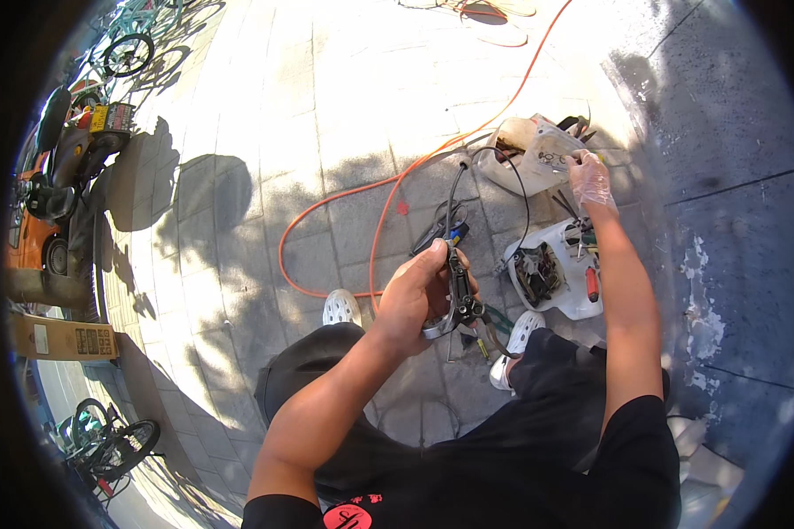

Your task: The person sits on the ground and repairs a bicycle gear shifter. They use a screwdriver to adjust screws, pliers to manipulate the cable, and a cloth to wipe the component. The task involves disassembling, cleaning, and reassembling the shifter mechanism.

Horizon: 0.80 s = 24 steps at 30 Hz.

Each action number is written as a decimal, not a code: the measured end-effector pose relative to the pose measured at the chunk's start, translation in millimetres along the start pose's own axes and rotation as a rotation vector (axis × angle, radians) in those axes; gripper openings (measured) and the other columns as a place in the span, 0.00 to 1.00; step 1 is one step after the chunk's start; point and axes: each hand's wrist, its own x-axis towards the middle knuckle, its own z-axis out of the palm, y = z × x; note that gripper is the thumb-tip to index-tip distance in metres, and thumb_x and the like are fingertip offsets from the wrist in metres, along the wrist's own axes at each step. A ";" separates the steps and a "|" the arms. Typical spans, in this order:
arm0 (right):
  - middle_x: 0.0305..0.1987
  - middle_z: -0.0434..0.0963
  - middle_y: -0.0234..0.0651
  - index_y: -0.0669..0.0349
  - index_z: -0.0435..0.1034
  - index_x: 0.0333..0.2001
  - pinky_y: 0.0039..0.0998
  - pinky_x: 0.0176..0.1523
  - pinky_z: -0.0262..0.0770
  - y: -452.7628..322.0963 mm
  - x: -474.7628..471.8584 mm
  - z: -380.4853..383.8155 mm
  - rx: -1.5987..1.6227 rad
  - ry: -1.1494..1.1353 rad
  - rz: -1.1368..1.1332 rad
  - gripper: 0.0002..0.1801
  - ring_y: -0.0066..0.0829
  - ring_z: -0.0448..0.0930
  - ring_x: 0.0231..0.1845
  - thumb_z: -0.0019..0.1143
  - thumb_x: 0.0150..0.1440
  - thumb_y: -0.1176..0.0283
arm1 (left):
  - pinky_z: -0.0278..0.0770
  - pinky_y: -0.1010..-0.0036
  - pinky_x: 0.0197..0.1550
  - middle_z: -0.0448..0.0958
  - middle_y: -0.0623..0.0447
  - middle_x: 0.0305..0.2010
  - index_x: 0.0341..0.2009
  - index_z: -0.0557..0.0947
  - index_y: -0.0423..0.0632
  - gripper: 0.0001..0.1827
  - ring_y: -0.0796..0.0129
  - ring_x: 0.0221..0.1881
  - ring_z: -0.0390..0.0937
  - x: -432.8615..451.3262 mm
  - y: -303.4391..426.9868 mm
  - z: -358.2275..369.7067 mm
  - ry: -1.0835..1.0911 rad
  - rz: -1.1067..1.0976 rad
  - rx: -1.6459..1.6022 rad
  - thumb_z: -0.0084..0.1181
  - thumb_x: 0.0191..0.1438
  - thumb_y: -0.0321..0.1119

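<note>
My left hand [403,297] grips a black bicycle brake lever assembly [463,287] with a silver clamp end, held above the ground between my legs. From its top a black hose [451,205] rises. My right hand [590,180], in a clear plastic glove, is at the cut-open white plastic jug [503,173]. Its fingertips are closed by a whitish translucent piece [550,155] with dark markings; whether that is a bag or the jug's wall I cannot tell. Tools with dark handles [574,123] poke out of the jug.
A second cut white jug [572,307] holds dark parts and a red-handled tool [592,284]. Dark tools [440,228] lie on the paving by my left hand. An orange hose [331,197] loops across the ground. Parked at left are a scooter [73,152] and a bicycle [116,443].
</note>
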 end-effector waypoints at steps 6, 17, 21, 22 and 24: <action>0.48 0.87 0.53 0.62 0.85 0.47 0.40 0.60 0.81 -19.1 46.7 -6.6 -0.258 -0.169 0.120 0.19 0.48 0.87 0.55 0.61 0.61 0.59 | 0.86 0.60 0.37 0.83 0.45 0.37 0.47 0.77 0.46 0.24 0.58 0.37 0.85 -1.3 -12.5 5.7 -0.030 0.019 0.027 0.42 0.77 0.55; 0.53 0.87 0.49 0.60 0.85 0.47 0.46 0.55 0.85 -24.6 36.7 26.3 -0.723 -0.420 -0.144 0.14 0.44 0.87 0.58 0.58 0.62 0.67 | 0.84 0.61 0.41 0.83 0.45 0.38 0.46 0.77 0.45 0.25 0.59 0.40 0.84 2.1 -3.7 12.7 -0.054 0.025 0.026 0.44 0.76 0.56; 0.49 0.88 0.51 0.61 0.86 0.42 0.42 0.57 0.84 -63.0 72.1 3.9 -0.809 -0.559 -0.224 0.14 0.45 0.88 0.54 0.56 0.62 0.66 | 0.83 0.63 0.41 0.83 0.46 0.38 0.45 0.77 0.47 0.25 0.60 0.39 0.83 -3.6 0.7 15.2 -0.024 0.001 0.051 0.44 0.76 0.58; 0.50 0.86 0.54 0.61 0.85 0.42 0.43 0.57 0.83 -56.0 92.3 -7.2 -0.611 -0.531 -0.039 0.16 0.49 0.87 0.55 0.55 0.64 0.63 | 0.83 0.62 0.40 0.82 0.46 0.37 0.45 0.78 0.48 0.25 0.60 0.39 0.83 -3.1 1.9 21.1 -0.021 -0.025 0.023 0.44 0.75 0.58; 0.42 0.86 0.54 0.63 0.84 0.43 0.44 0.51 0.83 -9.3 142.5 -37.5 -0.339 -0.524 -0.015 0.22 0.47 0.87 0.43 0.55 0.66 0.55 | 0.83 0.61 0.38 0.82 0.46 0.37 0.45 0.78 0.48 0.25 0.60 0.38 0.83 2.7 -3.0 27.3 -0.056 -0.046 0.023 0.43 0.76 0.58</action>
